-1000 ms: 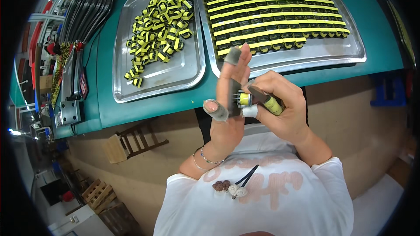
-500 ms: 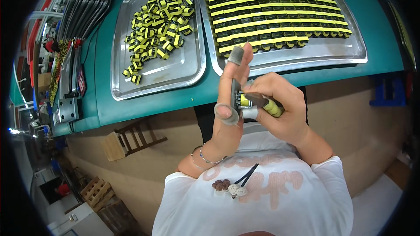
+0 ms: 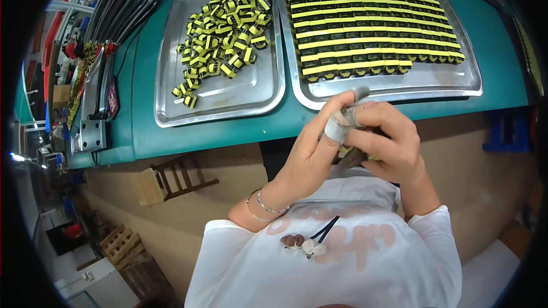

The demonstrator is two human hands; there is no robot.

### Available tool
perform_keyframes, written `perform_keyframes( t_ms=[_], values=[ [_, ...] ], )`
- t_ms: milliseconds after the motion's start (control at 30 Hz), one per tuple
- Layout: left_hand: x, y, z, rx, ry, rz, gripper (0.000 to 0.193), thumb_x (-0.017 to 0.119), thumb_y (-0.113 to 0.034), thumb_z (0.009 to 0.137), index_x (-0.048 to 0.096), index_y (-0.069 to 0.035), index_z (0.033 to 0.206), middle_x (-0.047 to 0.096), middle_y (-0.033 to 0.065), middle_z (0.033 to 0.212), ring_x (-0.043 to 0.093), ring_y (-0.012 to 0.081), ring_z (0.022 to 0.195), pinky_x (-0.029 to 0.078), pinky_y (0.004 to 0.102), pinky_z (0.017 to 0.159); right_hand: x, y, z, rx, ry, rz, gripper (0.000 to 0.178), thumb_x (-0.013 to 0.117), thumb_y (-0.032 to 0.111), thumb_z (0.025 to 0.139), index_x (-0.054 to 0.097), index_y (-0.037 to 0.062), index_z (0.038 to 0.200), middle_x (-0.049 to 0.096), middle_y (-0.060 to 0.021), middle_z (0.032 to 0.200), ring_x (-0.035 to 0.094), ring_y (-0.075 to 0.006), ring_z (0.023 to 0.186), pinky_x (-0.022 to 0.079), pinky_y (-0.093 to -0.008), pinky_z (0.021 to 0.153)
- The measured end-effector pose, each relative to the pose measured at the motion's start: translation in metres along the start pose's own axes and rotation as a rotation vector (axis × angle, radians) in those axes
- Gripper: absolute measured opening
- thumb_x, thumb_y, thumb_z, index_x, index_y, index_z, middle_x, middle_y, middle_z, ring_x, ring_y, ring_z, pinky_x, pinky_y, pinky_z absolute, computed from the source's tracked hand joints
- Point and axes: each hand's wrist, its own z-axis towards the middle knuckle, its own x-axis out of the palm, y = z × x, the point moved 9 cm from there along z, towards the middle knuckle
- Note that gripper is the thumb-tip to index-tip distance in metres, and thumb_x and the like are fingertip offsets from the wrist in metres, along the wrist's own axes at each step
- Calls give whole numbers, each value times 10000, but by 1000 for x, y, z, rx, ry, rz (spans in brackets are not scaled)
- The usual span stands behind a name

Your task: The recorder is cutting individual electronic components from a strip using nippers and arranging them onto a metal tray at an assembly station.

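Note:
Over the table's front edge my two hands meet at the fingertips. My left hand has its fingers bent toward the right, with grey finger covers on the index finger and thumb; what it grips is hidden. My right hand is curled round a flat, dark metal tool, its blade pointing down and left below the fingers. A bit of yellow shows between the hands, too covered to make out. Beyond them, small black coils with yellow tape stand in rows on the right metal tray.
Loose coils of the same kind lie heaped on the left metal tray. Both trays rest on a green table. Black cables and a metal block sit at its left. A wooden stool stands below.
My hands have moved slightly right and closer together. The left hand has turned and its fingers have bent. The tool's blade has swung downward, and the coil visible between my hands is now hidden.

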Motion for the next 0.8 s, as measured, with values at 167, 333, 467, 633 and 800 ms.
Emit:
perform_keyframes(
  t_ms=[167,333,467,633,800],
  values=[
    [-5,-4,1,83,-75,99,501,361,-352,994,423,64,1266,578,121,1091,561,125,886,461,245,755,3,7,2,-64,18,-31,290,677,32,594,680,57,882,550,-48,806,523,-186,646,431,-291,537],
    [-19,-15,-2,224,-167,262,477,372,-380,985,479,35,1194,598,155,1080,558,102,738,459,227,626,-2,15,-1,-20,-13,-62,283,727,59,580,697,43,860,548,-47,791,534,-178,651,419,-271,524],
    [-70,-49,-18,349,-650,492,419,384,-379,983,570,-14,1075,641,128,1008,504,76,625,408,208,542,-40,7,-2,75,-160,-164,337,748,42,580,693,40,913,564,-59,789,537,-181,631,423,-270,511],
    [-127,-98,-21,293,-820,1495,280,598,2,783,608,-30,1061,623,75,982,572,193,739,439,299,656,-109,-44,-18,334,-352,-387,401,584,-155,612,600,0,981,626,-116,924,605,-220,792,481,-290,709],
    [-126,-83,-7,130,-687,1609,249,638,-5,763,604,-58,1003,561,60,973,546,227,761,443,311,654,-106,-80,-16,497,-9,-560,355,573,-131,672,582,-6,1003,582,-101,1014,605,-226,876,476,-285,764]
  ],
)
